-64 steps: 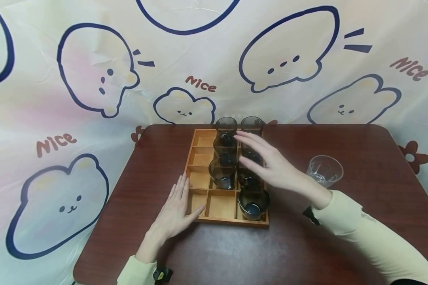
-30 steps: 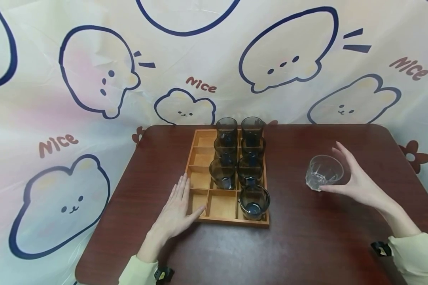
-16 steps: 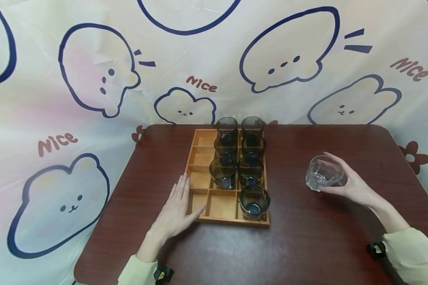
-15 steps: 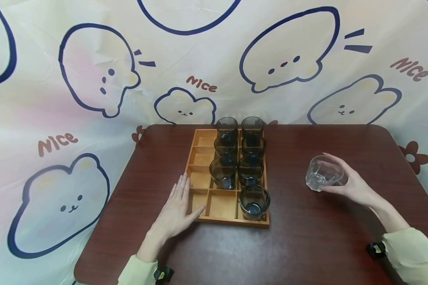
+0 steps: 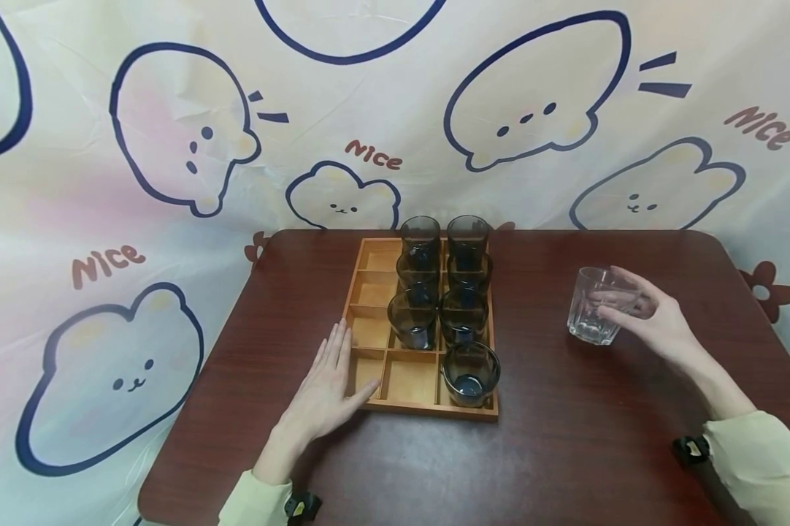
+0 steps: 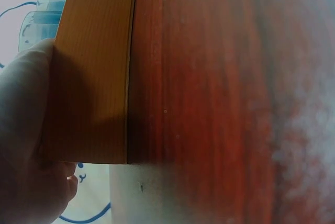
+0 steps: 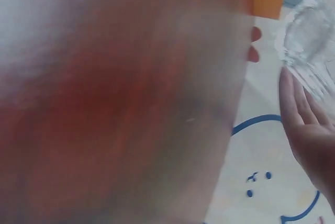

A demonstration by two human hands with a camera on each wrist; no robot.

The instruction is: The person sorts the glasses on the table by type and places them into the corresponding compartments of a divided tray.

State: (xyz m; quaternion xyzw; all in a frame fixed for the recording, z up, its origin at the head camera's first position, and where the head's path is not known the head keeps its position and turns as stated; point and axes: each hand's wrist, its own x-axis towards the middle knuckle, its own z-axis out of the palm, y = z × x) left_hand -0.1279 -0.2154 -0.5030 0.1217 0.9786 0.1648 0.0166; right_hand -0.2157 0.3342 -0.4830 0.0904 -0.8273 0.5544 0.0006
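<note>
My right hand (image 5: 664, 325) grips a clear faceted drinking glass (image 5: 584, 310) from its right side, thumb in front and fingers behind. In the right wrist view, the fingers (image 7: 293, 101) lie along the side of the glass (image 7: 309, 30), whose base shows. Whether it is off the table is hard to tell. My left hand (image 5: 319, 394) lies with straight fingers along the left edge of a divided wooden tray (image 5: 409, 381), its thumb over the near left compartment. Several dark tinted glasses (image 5: 470, 374) stand in the tray's middle and right columns.
The dark brown table (image 5: 553, 453) carries the tray at its middle, set near the far edge. Behind it hangs a pale curtain (image 5: 342, 95) with cartoon outlines. The tray's left column and near middle compartment show bare wood.
My right hand has moved from over the tinted glasses to the clear glass and taken hold of it. The glass has since changed its tilt. My left hand stays at the tray.
</note>
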